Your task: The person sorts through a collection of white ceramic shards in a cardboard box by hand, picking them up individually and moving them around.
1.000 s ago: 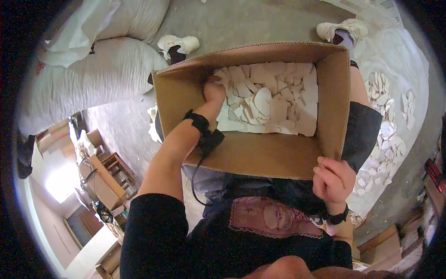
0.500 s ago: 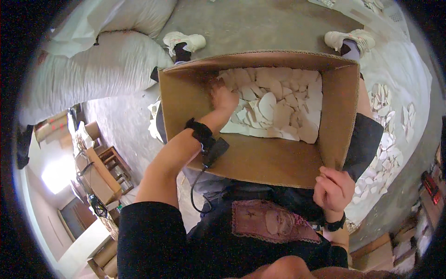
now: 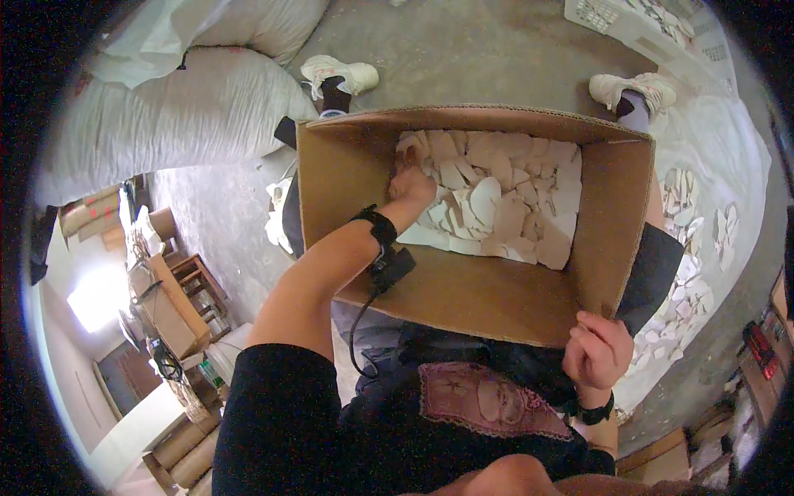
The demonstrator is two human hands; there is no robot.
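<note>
A deep, open cardboard box point(image 3: 496, 318) rests between my legs. Flat, irregular white pieces point(image 3: 488, 202) cover its bottom, overlapping in a loose layer. My left hand point(image 3: 411, 183) reaches down inside, near the left wall and far left corner. Its fingers are closed at a white flat piece point(image 3: 411, 147) there; the fingertips are dim and partly hidden. At the near right corner, my right hand point(image 3: 597, 350) grips the box's rim, thumb and fingers curled together.
To the right, a white sheet point(image 3: 728, 273) on the floor carries many similar pieces. A white plastic basket point(image 3: 608, 18) with more pieces stands at the far right. Large white sacks point(image 3: 190, 124) lie far left. My shoes point(image 3: 343, 76) are beyond the box. A cable point(image 3: 354, 339) hangs from my left wrist.
The view has shifted, so the box and both arms appear slightly lower and to the right. My left hand stays by the left wall; my right still grips the rim.
</note>
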